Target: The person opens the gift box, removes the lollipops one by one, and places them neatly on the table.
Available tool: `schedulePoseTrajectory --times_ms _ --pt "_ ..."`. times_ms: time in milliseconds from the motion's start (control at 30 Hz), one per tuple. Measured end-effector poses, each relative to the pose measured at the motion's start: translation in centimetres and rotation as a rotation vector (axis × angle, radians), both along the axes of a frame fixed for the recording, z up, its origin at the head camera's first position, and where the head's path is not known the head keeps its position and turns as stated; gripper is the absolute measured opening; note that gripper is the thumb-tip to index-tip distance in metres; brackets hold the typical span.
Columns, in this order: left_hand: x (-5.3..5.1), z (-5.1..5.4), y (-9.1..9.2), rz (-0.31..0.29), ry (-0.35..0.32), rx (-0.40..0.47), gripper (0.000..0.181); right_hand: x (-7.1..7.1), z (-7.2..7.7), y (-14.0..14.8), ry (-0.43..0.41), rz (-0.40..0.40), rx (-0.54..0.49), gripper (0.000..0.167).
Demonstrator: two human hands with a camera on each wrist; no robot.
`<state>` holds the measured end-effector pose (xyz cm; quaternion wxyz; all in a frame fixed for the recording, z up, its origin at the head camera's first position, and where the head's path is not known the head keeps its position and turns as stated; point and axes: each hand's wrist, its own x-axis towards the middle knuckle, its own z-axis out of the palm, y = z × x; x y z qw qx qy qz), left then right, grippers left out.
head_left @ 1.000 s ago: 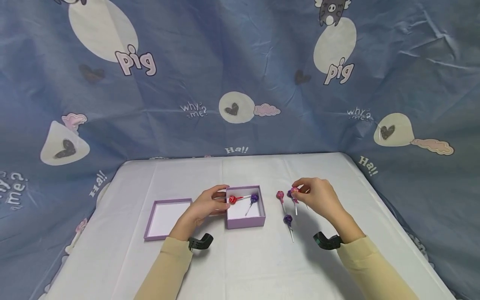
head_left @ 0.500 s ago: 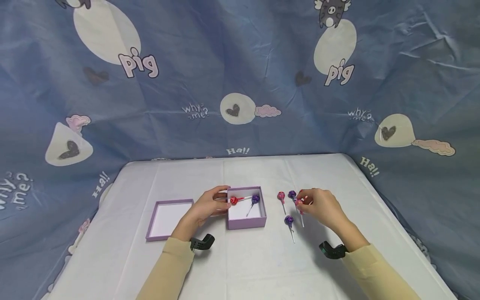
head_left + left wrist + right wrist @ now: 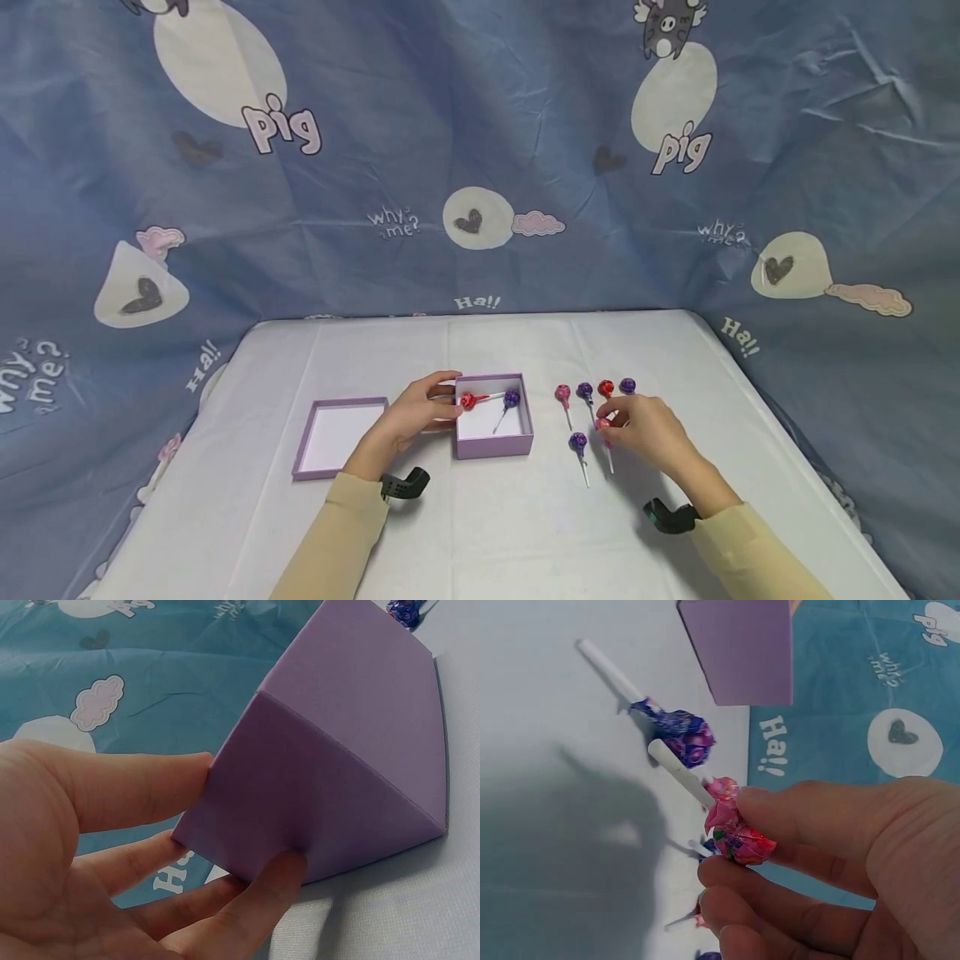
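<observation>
My left hand holds the far left corner of an open purple box, thumb at its rim and other fingers against its outside. Inside the box lie a red lollipop and a purple lollipop. Between thumb and fingers, my right hand pinches a pink lollipop by its wrapped head, the white stick pointing away from the palm. Around that hand on the table are another pink lollipop, a red one and several purple lollipops.
The shallow purple lid lies on the white cloth-covered table, left of my left hand. A blue printed curtain hangs behind the table's back edge.
My right hand has brought the pink lollipop toward me and slightly right, uncovering the red and far purple lollipops behind it. My left hand stays at the box.
</observation>
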<state>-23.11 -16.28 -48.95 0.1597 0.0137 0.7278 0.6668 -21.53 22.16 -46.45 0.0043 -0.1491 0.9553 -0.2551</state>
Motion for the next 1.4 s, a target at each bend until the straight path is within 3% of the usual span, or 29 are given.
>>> schedulePoseTrajectory --times_ms 700,1033,1400 --pt "0.0 -0.1 0.0 -0.006 -0.011 0.018 0.071 0.5 -2.0 0.0 -0.010 0.006 0.095 0.013" --pt "0.1 -0.2 0.0 -0.003 -0.011 0.030 0.071 0.4 -2.0 -0.3 -0.017 -0.001 0.080 0.013" --pt "0.0 -0.2 0.0 -0.011 -0.006 0.030 0.071 0.4 -2.5 0.6 -0.045 0.008 0.046 0.025"
